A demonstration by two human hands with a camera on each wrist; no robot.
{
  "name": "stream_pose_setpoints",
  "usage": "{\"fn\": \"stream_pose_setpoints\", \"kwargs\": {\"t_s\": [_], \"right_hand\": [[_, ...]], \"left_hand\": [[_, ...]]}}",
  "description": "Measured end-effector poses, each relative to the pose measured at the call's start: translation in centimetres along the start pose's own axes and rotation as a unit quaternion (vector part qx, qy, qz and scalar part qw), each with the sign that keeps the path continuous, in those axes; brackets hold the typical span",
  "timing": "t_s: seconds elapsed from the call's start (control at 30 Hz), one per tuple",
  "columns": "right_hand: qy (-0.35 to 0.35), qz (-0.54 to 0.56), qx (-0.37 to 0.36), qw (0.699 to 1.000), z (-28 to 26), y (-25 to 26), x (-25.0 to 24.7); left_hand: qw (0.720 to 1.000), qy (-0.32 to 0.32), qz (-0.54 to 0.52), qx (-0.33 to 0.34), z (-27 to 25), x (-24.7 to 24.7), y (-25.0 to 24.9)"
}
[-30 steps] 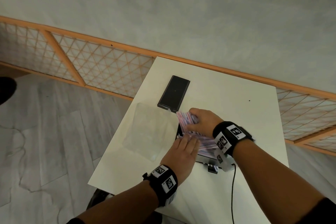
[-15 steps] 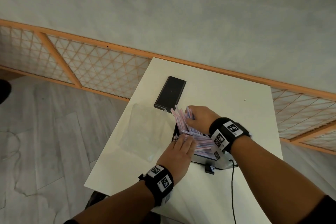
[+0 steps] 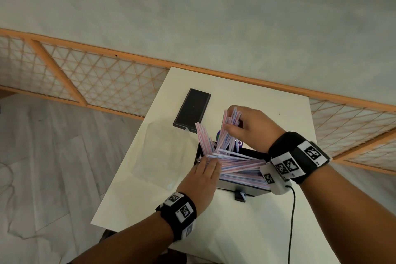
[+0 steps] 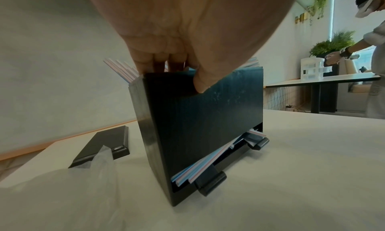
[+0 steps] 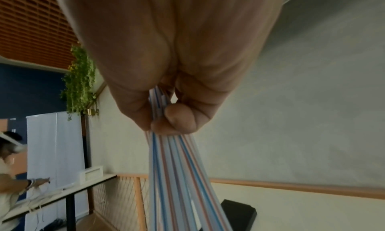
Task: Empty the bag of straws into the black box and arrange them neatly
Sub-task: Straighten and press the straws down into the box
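The black box (image 3: 244, 189) stands on the white table (image 3: 257, 231), filled with striped pink and blue straws (image 3: 242, 169) lying crosswise. My left hand (image 3: 209, 166) holds the box's left end: fingers over the top rim and the straw ends, thumb on the outer wall (image 4: 200, 86). Above the box, my right hand (image 3: 232, 123) pinches a bundle of straws (image 3: 225, 137) that is tilted up steeply, its lower ends still in the box. In the right wrist view the bundle (image 5: 177, 168) fans out below my fingertips. A few more straws (image 3: 203, 139) lean out at the left end.
The empty clear plastic bag (image 3: 165, 152) lies flat left of the box. The flat black lid (image 3: 191, 111) lies behind it. A black cable (image 3: 292, 221) trails off the near edge. The table's left edge is close to the bag. Another person stands at a far table (image 4: 375, 70).
My right hand has lifted a bundle of straws from lying flat in the box to nearly upright. My left hand has stayed at the box's left end.
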State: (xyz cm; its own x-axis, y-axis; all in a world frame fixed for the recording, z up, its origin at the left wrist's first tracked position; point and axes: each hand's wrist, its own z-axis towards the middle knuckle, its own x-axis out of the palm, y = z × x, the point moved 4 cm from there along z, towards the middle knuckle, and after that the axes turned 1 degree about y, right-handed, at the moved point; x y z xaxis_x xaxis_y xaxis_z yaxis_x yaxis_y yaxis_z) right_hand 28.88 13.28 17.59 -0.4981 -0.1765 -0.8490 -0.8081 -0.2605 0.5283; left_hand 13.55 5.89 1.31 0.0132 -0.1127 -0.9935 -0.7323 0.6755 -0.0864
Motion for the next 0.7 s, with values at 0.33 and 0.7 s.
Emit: {"fn": "stream_pose_setpoints", "kwargs": {"t_s": [0.33, 0.7], "right_hand": [[-0.073, 0.039, -0.038, 0.996, -2.4, 2.8, -7.3], [0.206, -0.176, 0.011, 0.962, -1.7, 3.2, 1.0]], "left_hand": [[0.997, -0.054, 0.018, 0.052, 0.0, -1.3, 0.8], [0.974, -0.102, -0.191, -0.062, -1.3, -3.9, 3.4]]}}
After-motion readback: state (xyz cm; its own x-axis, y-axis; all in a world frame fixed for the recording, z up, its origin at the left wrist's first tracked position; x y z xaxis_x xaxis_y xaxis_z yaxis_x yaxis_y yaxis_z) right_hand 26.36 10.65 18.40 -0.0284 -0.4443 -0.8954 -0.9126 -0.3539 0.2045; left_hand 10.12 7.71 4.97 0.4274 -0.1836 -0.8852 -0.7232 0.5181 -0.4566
